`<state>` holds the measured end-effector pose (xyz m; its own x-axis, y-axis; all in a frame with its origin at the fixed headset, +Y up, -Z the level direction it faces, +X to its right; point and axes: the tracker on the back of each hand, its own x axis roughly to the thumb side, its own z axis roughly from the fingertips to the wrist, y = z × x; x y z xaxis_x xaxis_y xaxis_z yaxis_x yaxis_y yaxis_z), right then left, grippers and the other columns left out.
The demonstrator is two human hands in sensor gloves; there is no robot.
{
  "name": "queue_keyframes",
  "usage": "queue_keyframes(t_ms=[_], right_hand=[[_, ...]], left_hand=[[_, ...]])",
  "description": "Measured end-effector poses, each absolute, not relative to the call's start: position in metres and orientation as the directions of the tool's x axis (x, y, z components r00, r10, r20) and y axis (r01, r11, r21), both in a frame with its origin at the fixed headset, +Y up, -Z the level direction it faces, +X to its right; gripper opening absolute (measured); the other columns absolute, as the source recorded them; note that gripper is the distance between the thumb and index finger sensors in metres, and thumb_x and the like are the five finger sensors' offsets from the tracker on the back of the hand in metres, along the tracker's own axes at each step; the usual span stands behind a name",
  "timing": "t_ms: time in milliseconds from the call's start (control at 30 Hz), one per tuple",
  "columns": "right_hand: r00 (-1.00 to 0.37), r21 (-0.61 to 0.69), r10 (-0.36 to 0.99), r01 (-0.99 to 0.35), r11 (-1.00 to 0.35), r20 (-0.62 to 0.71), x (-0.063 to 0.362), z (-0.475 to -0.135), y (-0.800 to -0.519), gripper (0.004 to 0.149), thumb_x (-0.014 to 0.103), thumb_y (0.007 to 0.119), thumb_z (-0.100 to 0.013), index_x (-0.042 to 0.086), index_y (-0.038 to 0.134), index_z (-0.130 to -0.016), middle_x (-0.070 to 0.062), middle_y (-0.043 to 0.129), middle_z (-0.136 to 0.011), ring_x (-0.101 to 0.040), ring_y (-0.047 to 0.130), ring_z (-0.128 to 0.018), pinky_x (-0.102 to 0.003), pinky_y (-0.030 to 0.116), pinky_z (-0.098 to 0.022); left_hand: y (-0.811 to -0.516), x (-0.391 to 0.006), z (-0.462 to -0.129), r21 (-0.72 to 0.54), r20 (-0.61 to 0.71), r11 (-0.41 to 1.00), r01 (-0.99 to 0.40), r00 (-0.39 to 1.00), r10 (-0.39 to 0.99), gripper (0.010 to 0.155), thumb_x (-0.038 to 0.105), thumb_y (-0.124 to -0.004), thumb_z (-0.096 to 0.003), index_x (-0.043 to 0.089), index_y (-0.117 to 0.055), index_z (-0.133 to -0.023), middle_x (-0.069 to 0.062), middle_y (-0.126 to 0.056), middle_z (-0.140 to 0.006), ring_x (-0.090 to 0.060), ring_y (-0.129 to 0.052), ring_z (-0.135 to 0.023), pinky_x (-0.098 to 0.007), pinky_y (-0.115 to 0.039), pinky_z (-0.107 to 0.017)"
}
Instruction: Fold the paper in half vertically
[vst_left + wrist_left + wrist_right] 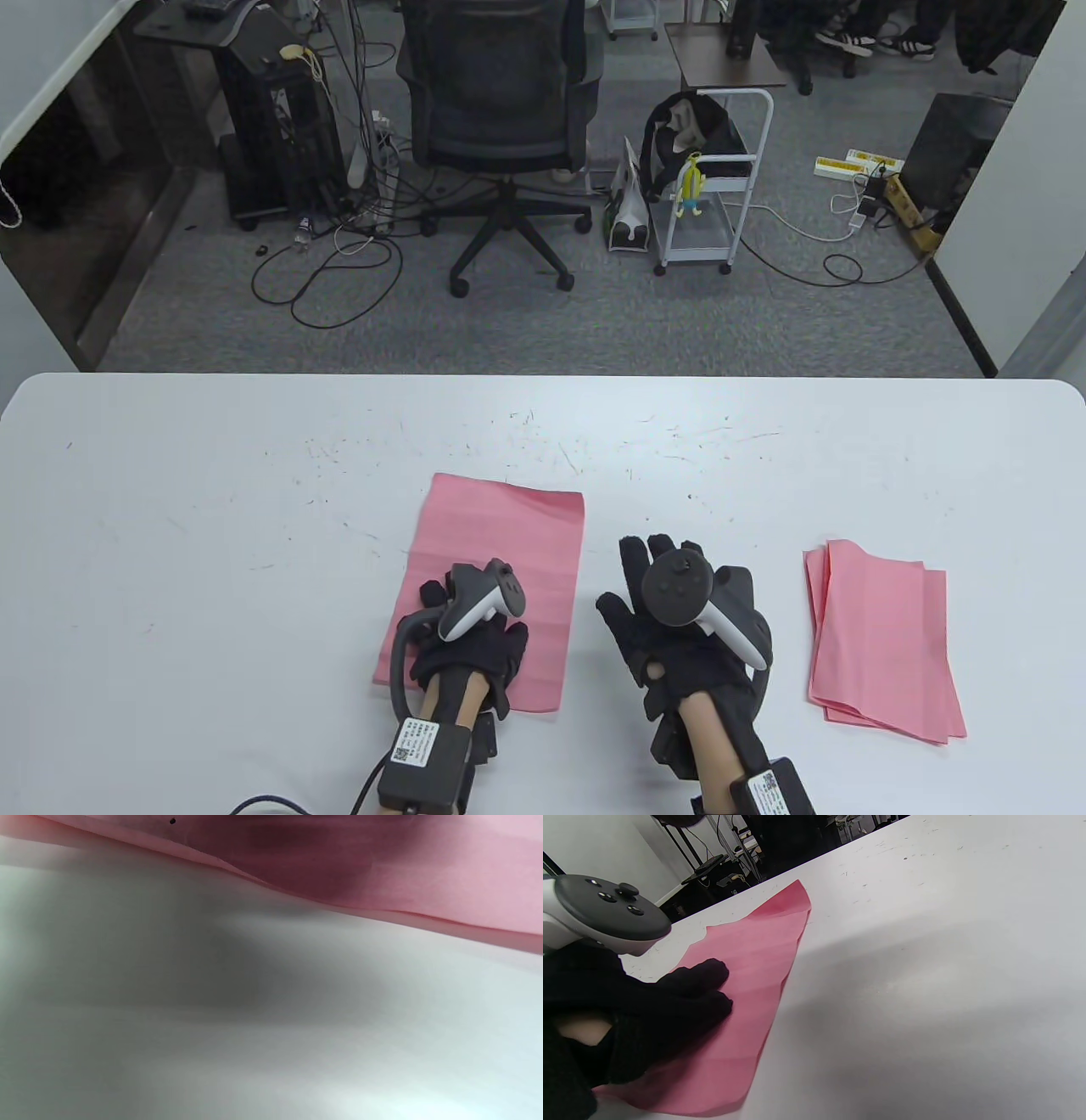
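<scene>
Paper (501, 552), a pink sheet already doubled over with its layered edge showing in the left wrist view, lies flat on the white counter (212, 509), a little left of the middle and close to the near edge, its long sides running from the near edge toward the far one. The left hand (467, 637) rests on the near part of this sheet, palm down, with the fingers (695, 984) stretched out flat against the pink surface; the grip is open and clasps nothing, only pressing on the sheet. In the right wrist view those dark gloved fingers lie side by side on the paper, short of its right edge. The tracker (479, 598) sits on the back of that hand. The right hand (679, 620) is just to the right of the sheet, apart from it, above bare counter; its fingers point toward the far edge and are spread and straight, so this grip is open too and holds nothing. Whether the palm touches the counter cannot be told. Well apart, toward the right edge of the counter, lies a stack of pink sheets (882, 645), slightly fanned. Beyond the far edge stands an office chair (501, 127) on a grey carpeted floor.
</scene>
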<state>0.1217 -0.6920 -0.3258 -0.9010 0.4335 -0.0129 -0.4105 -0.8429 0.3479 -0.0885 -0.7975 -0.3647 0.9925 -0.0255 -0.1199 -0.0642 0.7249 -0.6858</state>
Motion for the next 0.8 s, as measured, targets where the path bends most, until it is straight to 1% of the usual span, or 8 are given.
queue_keyframes(t_ms=[100, 167, 233, 300, 433, 633, 700, 800], right_hand=[[-0.9, 0.352, 0.435, -0.414, -0.839, -0.021, 0.123, -0.327, -0.693, 0.073, 0.052, 0.065, -0.05, 0.029, 0.029, -0.109, -0.01, 0.021, -0.116, -0.045, 0.015, -0.104, -0.065, 0.025, -0.073], [-0.9, 0.355, 0.436, -0.416, -0.838, -0.026, 0.125, -0.327, -0.695, 0.073, 0.052, 0.066, -0.05, 0.029, 0.029, -0.109, -0.01, 0.021, -0.116, -0.045, 0.015, -0.104, -0.065, 0.025, -0.073], [-0.899, 0.358, 0.436, -0.419, -0.834, -0.035, 0.128, -0.328, -0.696, 0.073, 0.052, 0.066, -0.05, 0.029, 0.029, -0.109, -0.01, 0.021, -0.116, -0.045, 0.015, -0.104, -0.065, 0.025, -0.073], [-0.896, 0.36, 0.442, -0.426, -0.83, -0.042, 0.13, -0.328, -0.697, 0.073, 0.052, 0.066, -0.05, 0.029, 0.029, -0.109, -0.01, 0.021, -0.116, -0.045, 0.015, -0.104, -0.065, 0.025, -0.073], [-0.892, 0.366, 0.449, -0.437, -0.822, -0.057, 0.133, -0.331, -0.7, 0.073, 0.052, 0.065, -0.05, 0.029, 0.029, -0.109, -0.01, 0.021, -0.116, -0.045, 0.015, -0.104, -0.065, 0.025, -0.073], [-0.889, 0.379, 0.453, -0.443, -0.813, -0.067, 0.134, -0.332, -0.704, 0.073, 0.052, 0.065, -0.05, 0.028, 0.029, -0.109, -0.01, 0.021, -0.116, -0.045, 0.016, -0.104, -0.065, 0.025, -0.073], [-0.888, 0.381, 0.455, -0.445, -0.811, -0.068, 0.134, -0.332, -0.703, 0.073, 0.052, 0.065, -0.05, 0.028, 0.029, -0.109, -0.01, 0.021, -0.116, -0.045, 0.016, -0.104, -0.065, 0.025, -0.073], [-0.887, 0.381, 0.458, -0.447, -0.809, -0.068, 0.134, -0.332, -0.703, 0.073, 0.052, 0.065, -0.05, 0.028, 0.029, -0.109, -0.01, 0.022, -0.116, -0.045, 0.016, -0.104, -0.065, 0.025, -0.073]], left_hand=[[-0.797, -0.062, -0.357, -0.689, -0.071, 0.724, -0.024, 0.997, -0.034, 0.077, 0.066, -0.04, -0.0562, 0.039, 0.003, -0.113, -0.009, 0.011, -0.122, -0.045, 0.002, -0.112, -0.073, -0.024, -0.08], [-0.798, -0.051, -0.355, -0.675, -0.038, 0.738, 0.019, 0.997, -0.06, 0.077, 0.066, -0.038, -0.0558, 0.037, 0.004, -0.114, -0.011, 0.01, -0.122, -0.047, -0.001, -0.112, -0.074, -0.027, -0.079], [-0.799, -0.052, -0.355, -0.679, -0.037, 0.734, 0.019, 0.998, -0.059, 0.078, 0.066, -0.037, -0.0551, 0.036, 0.005, -0.113, -0.012, 0.01, -0.121, -0.048, -0.001, -0.111, -0.075, -0.027, -0.079], [-0.798, -0.054, -0.356, -0.686, -0.051, 0.727, -0.018, 0.998, -0.023, 0.078, 0.066, -0.04, -0.0556, 0.037, 0.004, -0.113, -0.011, 0.011, -0.121, -0.048, 0.001, -0.111, -0.075, -0.025, -0.078], [-0.799, -0.053, -0.355, -0.676, -0.038, 0.737, 0.004, 0.998, -0.04, 0.078, 0.066, -0.038, -0.0553, 0.036, 0.004, -0.113, -0.013, 0.01, -0.121, -0.049, 0.0, -0.111, -0.075, -0.026, -0.078], [-0.799, -0.053, -0.355, -0.675, -0.039, 0.738, -0.019, 0.999, -0.01, 0.079, 0.066, -0.039, -0.0562, 0.034, 0.004, -0.114, -0.014, 0.01, -0.12, -0.05, 0.0, -0.11, -0.076, -0.024, -0.076], [-0.801, -0.054, -0.356, -0.677, -0.019, 0.735, -0.025, 1.0, 0.016, 0.079, 0.066, -0.041, -0.0562, 0.035, 0.004, -0.114, -0.012, 0.012, -0.121, -0.048, 0.003, -0.11, -0.073, -0.02, -0.079], [-0.803, -0.057, -0.358, -0.678, 0.0, 0.733, -0.046, 0.998, 0.062, 0.079, 0.066, -0.042, -0.0561, 0.037, 0.004, -0.114, -0.009, 0.014, -0.12, -0.046, 0.008, -0.11, -0.072, -0.014, -0.078]])
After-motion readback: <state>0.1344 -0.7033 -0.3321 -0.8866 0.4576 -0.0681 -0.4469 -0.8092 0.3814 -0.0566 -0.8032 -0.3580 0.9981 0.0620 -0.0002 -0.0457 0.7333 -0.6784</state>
